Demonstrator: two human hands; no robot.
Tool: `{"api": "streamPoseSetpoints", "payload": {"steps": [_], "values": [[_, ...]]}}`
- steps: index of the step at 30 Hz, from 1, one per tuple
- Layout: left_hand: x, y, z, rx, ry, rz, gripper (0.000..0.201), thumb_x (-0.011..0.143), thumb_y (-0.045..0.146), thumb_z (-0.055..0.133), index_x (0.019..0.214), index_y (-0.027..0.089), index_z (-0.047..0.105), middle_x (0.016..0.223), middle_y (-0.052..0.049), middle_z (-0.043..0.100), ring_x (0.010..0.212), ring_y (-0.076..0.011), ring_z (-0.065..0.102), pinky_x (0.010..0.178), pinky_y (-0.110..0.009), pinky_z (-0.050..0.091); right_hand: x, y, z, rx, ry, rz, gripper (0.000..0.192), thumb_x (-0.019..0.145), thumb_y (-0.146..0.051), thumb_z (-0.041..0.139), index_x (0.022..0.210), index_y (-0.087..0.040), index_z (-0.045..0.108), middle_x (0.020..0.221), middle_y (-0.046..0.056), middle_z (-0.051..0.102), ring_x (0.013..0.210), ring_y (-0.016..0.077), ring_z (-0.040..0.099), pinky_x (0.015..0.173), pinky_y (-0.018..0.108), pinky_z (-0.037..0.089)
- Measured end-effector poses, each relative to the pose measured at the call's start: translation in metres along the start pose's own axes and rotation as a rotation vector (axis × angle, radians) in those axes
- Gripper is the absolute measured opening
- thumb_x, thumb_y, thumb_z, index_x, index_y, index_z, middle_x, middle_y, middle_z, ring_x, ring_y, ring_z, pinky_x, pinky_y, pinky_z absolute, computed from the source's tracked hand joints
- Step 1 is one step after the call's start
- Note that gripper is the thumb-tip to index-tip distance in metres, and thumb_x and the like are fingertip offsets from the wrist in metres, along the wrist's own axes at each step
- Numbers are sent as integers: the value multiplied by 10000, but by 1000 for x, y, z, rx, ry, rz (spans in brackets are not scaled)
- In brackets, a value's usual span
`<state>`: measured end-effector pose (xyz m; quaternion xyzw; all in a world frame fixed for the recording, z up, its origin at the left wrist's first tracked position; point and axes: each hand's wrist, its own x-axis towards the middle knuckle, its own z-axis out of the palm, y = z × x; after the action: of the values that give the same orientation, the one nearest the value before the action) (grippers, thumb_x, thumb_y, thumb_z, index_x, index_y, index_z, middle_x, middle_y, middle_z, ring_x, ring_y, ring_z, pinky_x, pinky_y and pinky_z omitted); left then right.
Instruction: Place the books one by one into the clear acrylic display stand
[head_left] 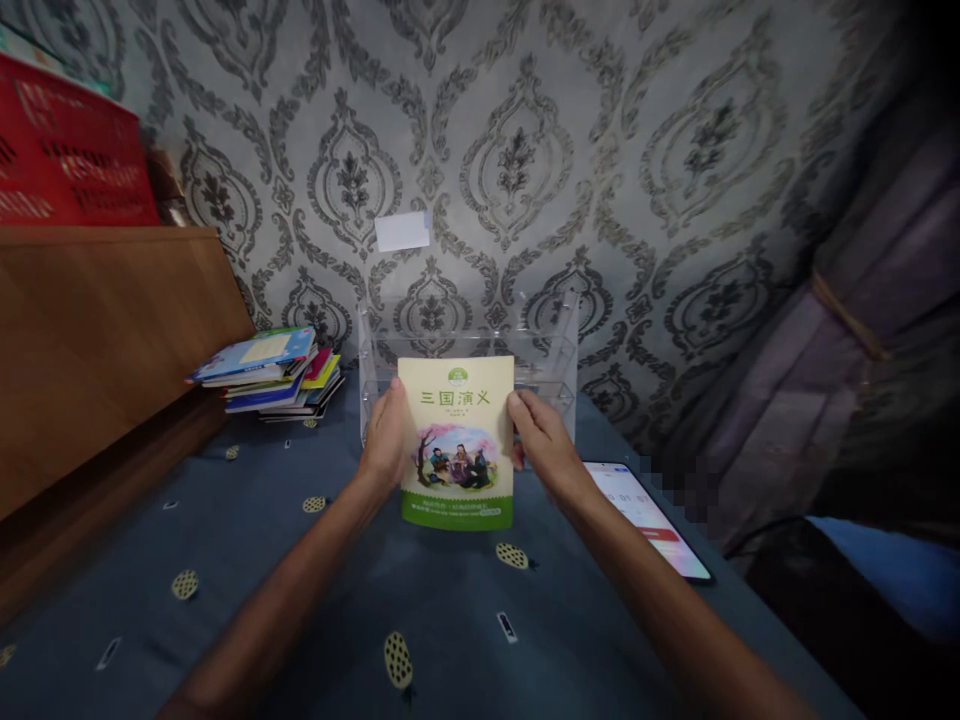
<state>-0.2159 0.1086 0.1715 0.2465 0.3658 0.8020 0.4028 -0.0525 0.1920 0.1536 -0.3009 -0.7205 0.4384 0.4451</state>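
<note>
A paperback book [458, 450] with a cream and green cover is held upright between my hands, its illustrated front facing me. My left hand [386, 437] grips its left edge. On the opposite edge, my right hand [541, 435] closes with the thumb in front. Just behind the book stands a clear plastic rack [568, 365] with several tiers, set against the wall. The book hides the rack's middle.
A messy stack of books [274, 372] lies at the back left, beside a wooden cabinet [112, 340] bearing a red crate [75, 150]. To the right is a tablet or large phone [652, 525], partly behind my forearm. A patterned blue cloth [300, 570] covers the surface; a curtain [817, 380] hangs at right.
</note>
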Motion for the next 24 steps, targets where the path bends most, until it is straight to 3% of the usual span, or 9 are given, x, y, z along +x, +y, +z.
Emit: {"api": "streamPoseSetpoints", "payload": {"steps": [5,11,19,21,24], "values": [[9,-10,-10,66,81,69,248,924,377,638,1012,150,685,974,-91,783,1027,-247,737,944,-365,576,3,7,-6,-98,-106,2,383,907,-600,466,814,-228,472,696,-34,483,467,113,510,374,242,416],[13,-15,-18,251,-20,99,413,867,537,660,1053,168,667,958,-77,759,959,-260,732,796,-338,602,10,24,-9,-104,-209,2,351,875,-575,548,853,-226,521,712,-7,574,601,166,613,442,249,494],[28,15,-35,612,-510,89,535,751,434,792,1182,176,609,1062,-89,727,967,-273,684,744,-318,557,12,22,-17,-24,-245,-8,366,861,-572,569,887,-207,550,769,18,600,672,193,636,458,282,552],[37,27,-29,697,-604,129,450,773,418,771,1126,177,631,1014,-77,726,924,-256,671,711,-302,542,19,16,-24,-11,-233,-22,373,843,-573,588,878,-204,549,758,15,581,678,197,628,458,292,560],[54,52,1,797,-679,237,348,782,387,765,1031,179,643,840,-36,700,749,-201,635,608,-267,507,41,-5,-41,5,-188,-90,386,826,-571,620,922,-201,569,820,36,609,746,213,637,503,317,595]]}}
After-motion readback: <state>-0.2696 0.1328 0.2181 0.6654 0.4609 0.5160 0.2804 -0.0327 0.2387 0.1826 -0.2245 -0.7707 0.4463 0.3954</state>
